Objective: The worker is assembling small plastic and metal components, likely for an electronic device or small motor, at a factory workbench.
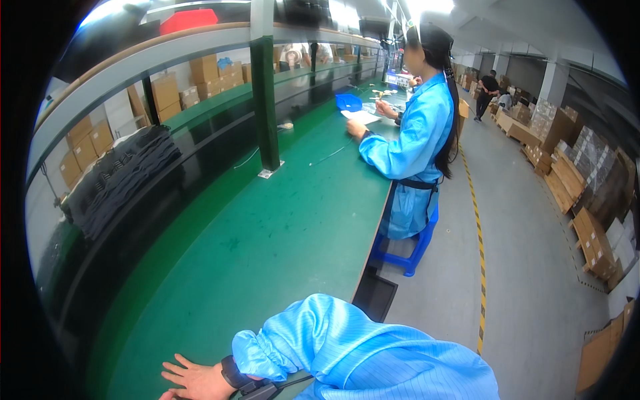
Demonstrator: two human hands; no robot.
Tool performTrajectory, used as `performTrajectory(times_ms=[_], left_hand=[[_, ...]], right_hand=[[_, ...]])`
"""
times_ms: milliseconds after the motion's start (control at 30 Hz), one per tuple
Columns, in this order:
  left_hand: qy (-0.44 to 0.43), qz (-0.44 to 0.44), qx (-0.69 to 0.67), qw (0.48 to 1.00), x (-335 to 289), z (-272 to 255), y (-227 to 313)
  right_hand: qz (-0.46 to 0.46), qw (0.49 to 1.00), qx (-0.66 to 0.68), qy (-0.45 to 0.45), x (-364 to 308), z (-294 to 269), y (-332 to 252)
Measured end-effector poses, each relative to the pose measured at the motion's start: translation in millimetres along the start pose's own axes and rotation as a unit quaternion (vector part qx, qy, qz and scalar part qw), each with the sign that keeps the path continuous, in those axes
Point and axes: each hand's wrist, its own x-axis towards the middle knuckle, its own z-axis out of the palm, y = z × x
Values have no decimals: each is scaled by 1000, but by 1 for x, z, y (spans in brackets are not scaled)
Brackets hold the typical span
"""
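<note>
My right hand [201, 381] rests palm down on the green bench top [267, 240], at the lower left. Its fingers are spread and hold nothing. A black band [233, 373] circles the wrist, below a blue sleeve [360, 347]. Beside the wrist is a black device [261, 390] with a cable, partly cut off by the lower edge. My left hand is out of sight.
A co-worker in a blue coat [415, 133] sits farther along the bench, holding a white sheet-like item [360, 117] near a blue bin [348, 102]. A green post [265, 107] rises from the bench. Cartons [595, 243] line the aisle, right of a yellow-black floor stripe [477, 233].
</note>
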Motion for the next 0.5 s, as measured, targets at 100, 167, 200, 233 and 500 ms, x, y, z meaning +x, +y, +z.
performTrajectory(times_ms=[100, 167, 200, 233, 500], left_hand=[[-23, 4, -7, 1000, 0, -5, -3], [-13, 1, -7, 1000, -4, 2, 1], [-4, -2, -8, 1000, -5, 6, 4], [-4, -3, -8, 1000, -4, 4, 4], [-18, -24, 2, 1000, -6, 2, 3]], right_hand=[[2, 1000, 5, -2, 0, 0, -2], [1, 1000, -1, -7, 0, 0, -3], [1, 1000, -1, -7, 0, 0, -3], [2, 1000, 5, -2, 1, 0, -3], [-1, 1000, 7, -7, 0, -2, -5]])
